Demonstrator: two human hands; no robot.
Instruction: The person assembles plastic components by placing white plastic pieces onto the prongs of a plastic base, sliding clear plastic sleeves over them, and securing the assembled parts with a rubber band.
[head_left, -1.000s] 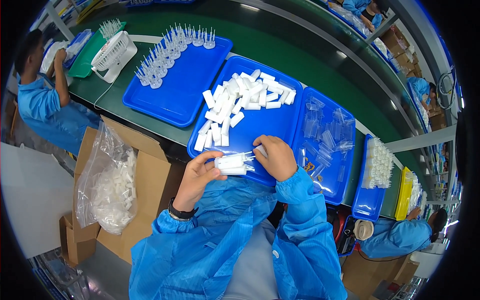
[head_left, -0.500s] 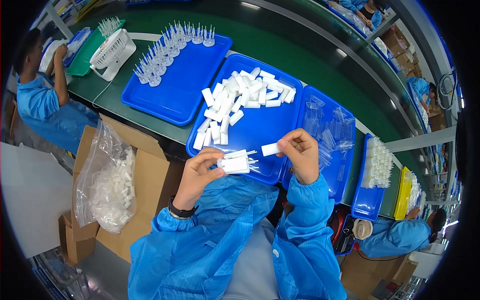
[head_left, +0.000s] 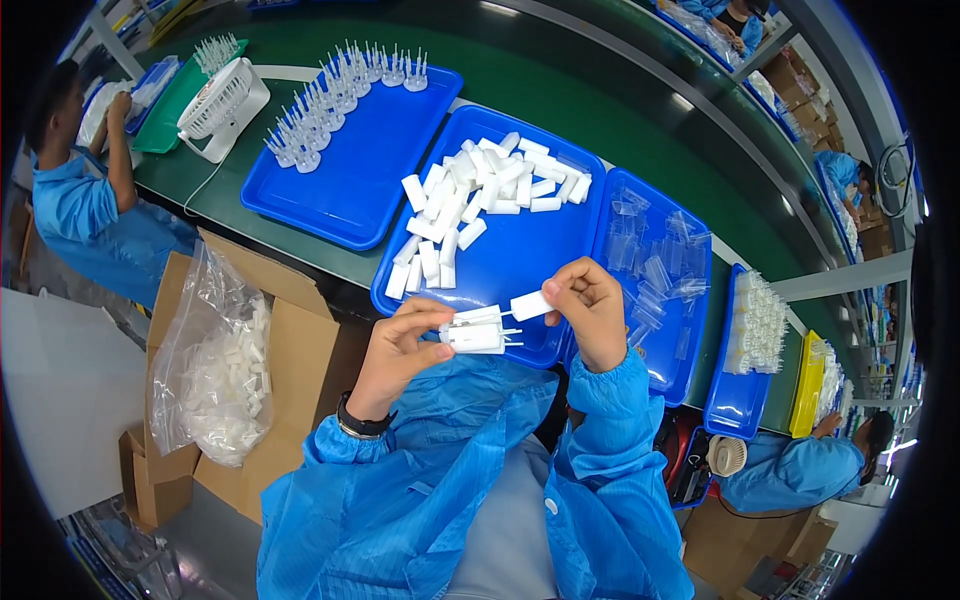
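In front of my body, my left hand [head_left: 395,355] pinches a clear round-based pronged part [head_left: 476,334] by its base. It lies sideways, thin rods pointing right, with several white blocks seated on it. My right hand [head_left: 592,312] grips another white block [head_left: 528,306] between thumb and fingers. That block's left end meets the tip of the uppermost rod; whether the rod enters it is too small to tell. Just beyond my hands, a pile of similar white blocks [head_left: 462,195] fills the far part of a blue tray [head_left: 520,258].
To the left, a blue tray [head_left: 375,170] carries rows of upright pronged parts [head_left: 322,118]. Clear plastic sleeves [head_left: 655,275] lie in the right tray. An open carton [head_left: 300,345] holds a bag of white pieces [head_left: 225,385]. A white fan [head_left: 222,108] and co-workers are nearby.
My right hand has moved slightly left with its white block, bringing the block's end to a rod tip. The left hand's part has shifted a little to the right.
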